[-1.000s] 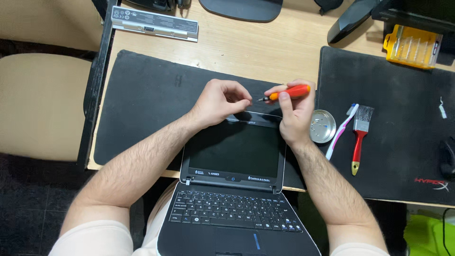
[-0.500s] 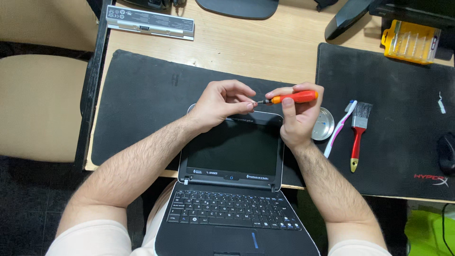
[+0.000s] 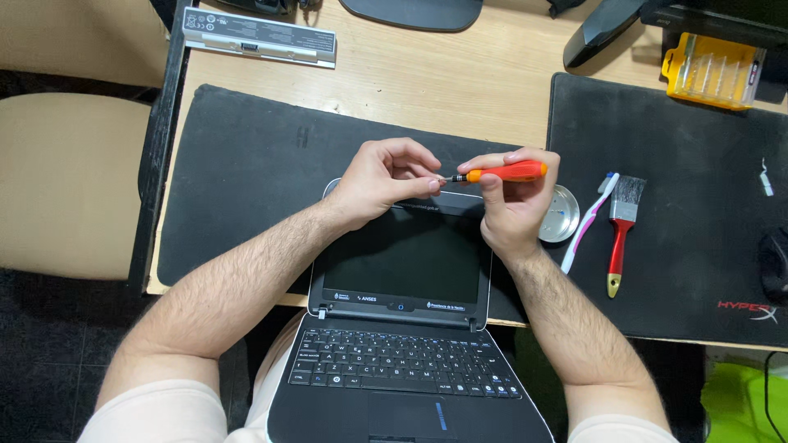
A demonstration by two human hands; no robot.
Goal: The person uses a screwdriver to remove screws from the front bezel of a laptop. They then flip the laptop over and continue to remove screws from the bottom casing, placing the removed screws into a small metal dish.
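wooden desk (image 3: 460,90) carries two black mats and one open black laptop (image 3: 402,312). just above the laptop's lid, right hand (image 3: 513,205) grips one orange screwdriver (image 3: 501,173); left hand (image 3: 386,182) pinches its tip. right of the laptop: one round tin (image 3: 560,223), one toothbrush (image 3: 588,223), one red-handled brush (image 3: 621,230); far beyond, one yellow bit case (image 3: 711,71).

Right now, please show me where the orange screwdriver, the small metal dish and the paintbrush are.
orange screwdriver (image 3: 510,171): head view, on its orange handle.
small metal dish (image 3: 564,220): head view, on its shiny inside.
paintbrush (image 3: 618,246): head view, on its red handle.
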